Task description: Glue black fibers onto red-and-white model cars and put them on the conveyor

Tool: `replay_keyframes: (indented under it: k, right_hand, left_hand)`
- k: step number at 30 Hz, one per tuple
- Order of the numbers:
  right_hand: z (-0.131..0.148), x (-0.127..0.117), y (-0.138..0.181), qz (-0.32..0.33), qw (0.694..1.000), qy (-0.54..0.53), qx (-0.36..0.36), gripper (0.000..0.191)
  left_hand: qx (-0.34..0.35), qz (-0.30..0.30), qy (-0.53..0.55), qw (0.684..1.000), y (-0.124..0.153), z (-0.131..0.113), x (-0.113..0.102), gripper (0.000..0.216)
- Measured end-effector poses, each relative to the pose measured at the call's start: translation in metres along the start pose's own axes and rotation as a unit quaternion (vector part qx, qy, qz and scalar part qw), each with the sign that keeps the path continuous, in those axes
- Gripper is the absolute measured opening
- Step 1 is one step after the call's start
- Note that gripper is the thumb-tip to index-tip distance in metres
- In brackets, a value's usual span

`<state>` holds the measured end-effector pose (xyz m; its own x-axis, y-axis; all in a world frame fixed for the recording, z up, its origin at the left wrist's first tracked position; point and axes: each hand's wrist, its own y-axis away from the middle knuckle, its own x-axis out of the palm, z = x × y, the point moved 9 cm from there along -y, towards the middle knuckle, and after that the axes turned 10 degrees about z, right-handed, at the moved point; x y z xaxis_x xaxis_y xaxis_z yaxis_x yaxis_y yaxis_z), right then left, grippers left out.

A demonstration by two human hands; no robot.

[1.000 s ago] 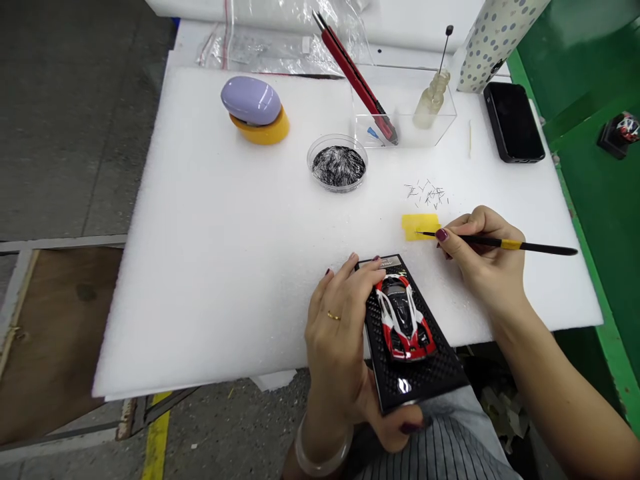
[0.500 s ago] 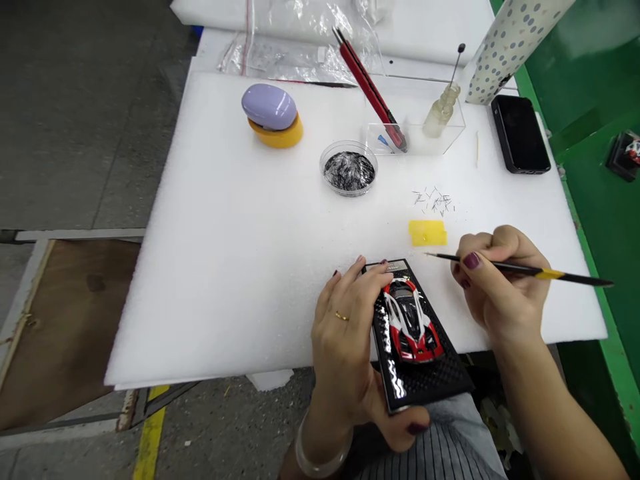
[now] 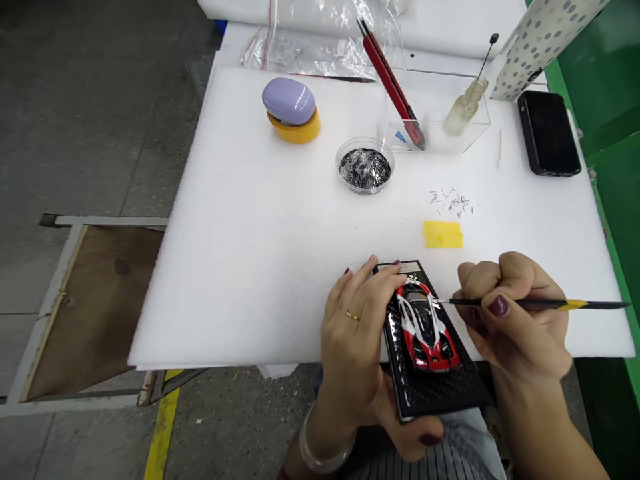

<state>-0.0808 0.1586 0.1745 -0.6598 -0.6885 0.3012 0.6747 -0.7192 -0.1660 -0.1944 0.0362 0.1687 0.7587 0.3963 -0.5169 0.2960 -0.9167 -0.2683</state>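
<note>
My left hand (image 3: 363, 333) grips a black textured display base (image 3: 440, 399) along its left side, thumb at the near edge and fingers over the far end. On that base is a red, white and black model car (image 3: 425, 327). Between the thumb and fingers of my right hand (image 3: 515, 313) is a thin paintbrush (image 3: 545, 305) with a dark handle and a yellow band. Its tip points left and is at the car's right side, near the windscreen; whether it touches cannot be made out. Just beyond the base lies a piece of yellow tape (image 3: 443, 235) with a small clear drop on it.
Short black strands (image 3: 453, 201) lie scattered behind the tape. A round clear dish (image 3: 365, 167) holds more strands. Further back are a clear box (image 3: 470, 137) with red tweezers (image 3: 393, 83) and a small bottle (image 3: 465, 107), a black phone-like device (image 3: 549, 133), and a purple case (image 3: 289, 101) on a yellow roll.
My right hand has brought the paintbrush from near the yellow tape down and left to the model car's side. My left hand still holds the base. The whole view has shifted slightly.
</note>
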Motion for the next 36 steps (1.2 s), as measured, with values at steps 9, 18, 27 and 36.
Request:
replay_keyframes:
  k: [9, 18, 27, 36]
  right_hand:
    - [-0.0052, 0.0117, 0.0013, 0.012, 0.999, -0.038, -0.004, 0.025]
    - [-0.0060, 0.0103, 0.0052, 0.016, 0.999, -0.032, -0.003, 0.025]
    - [-0.0079, 0.0087, 0.0077, 0.019, 1.000, -0.025, -0.001, 0.024]
    - [-0.0075, 0.0087, 0.0074, 0.009, 1.000, -0.025, -0.002, 0.024]
  left_hand:
    - [-0.039, 0.010, -0.027, 0.999, 0.0008, 0.0052, 0.0029, 0.039]
    - [-0.050, -0.011, -0.022, 0.998, 0.0002, 0.0033, 0.0019, 0.041]
    - [-0.035, 0.005, -0.053, 0.998, 0.0001, 0.0019, 0.0012, 0.040]
    - [-0.027, 0.010, -0.016, 0.999, 0.0012, 0.0019, 0.0002, 0.049]
